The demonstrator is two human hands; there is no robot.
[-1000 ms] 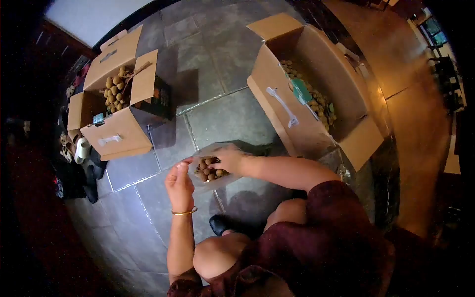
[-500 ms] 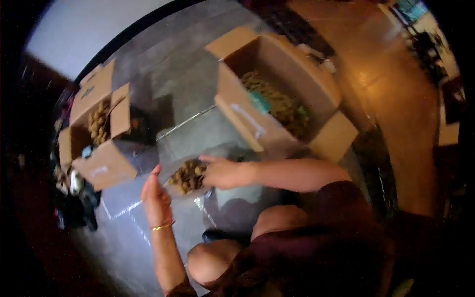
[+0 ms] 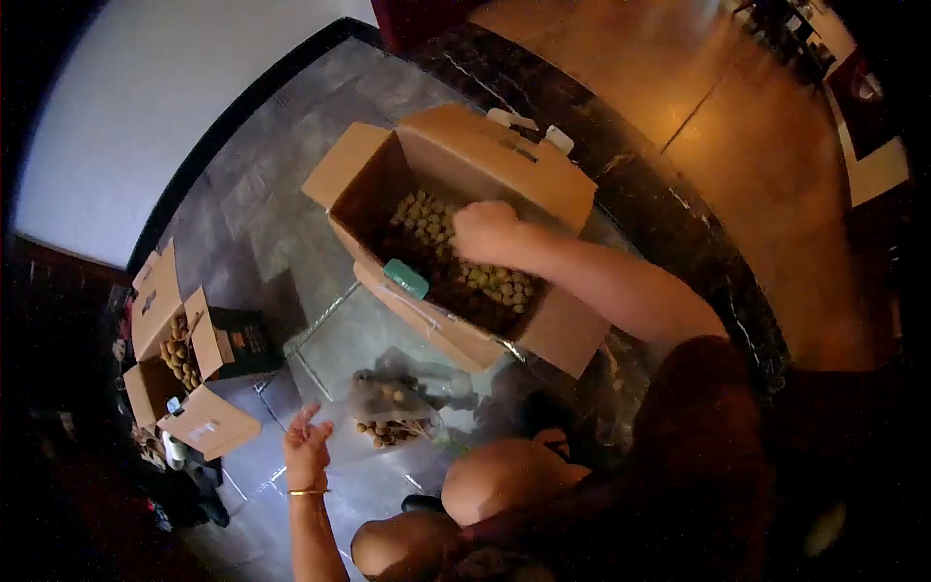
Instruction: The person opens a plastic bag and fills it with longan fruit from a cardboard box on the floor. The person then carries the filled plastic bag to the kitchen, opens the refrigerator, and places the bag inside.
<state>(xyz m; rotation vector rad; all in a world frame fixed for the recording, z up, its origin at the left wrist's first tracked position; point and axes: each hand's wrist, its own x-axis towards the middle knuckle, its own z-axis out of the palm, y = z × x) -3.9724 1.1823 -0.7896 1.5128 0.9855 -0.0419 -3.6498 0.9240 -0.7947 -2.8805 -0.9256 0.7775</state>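
Note:
My right hand is inside the large cardboard box, over round brown fruits that look like longans. Its fingers are curled downward, and whatever they grip is hidden. My left hand, with a gold bracelet at the wrist, is held above the floor, fingers apart and nothing visible in them. Just right of it, a clear plastic bag lies on the floor with some of the same fruits and thin stems in it. A green piece shows at the large box's near edge.
A smaller open box with more brown fruits stands at the left. Dark items lie beside it. My knees are close behind the bag. A dark stone border runs behind the large box.
My right hand has gone from the fruits in the bag into the large box. My left hand stays by the bag. The view has shifted, and the boxes appear lower and farther left.

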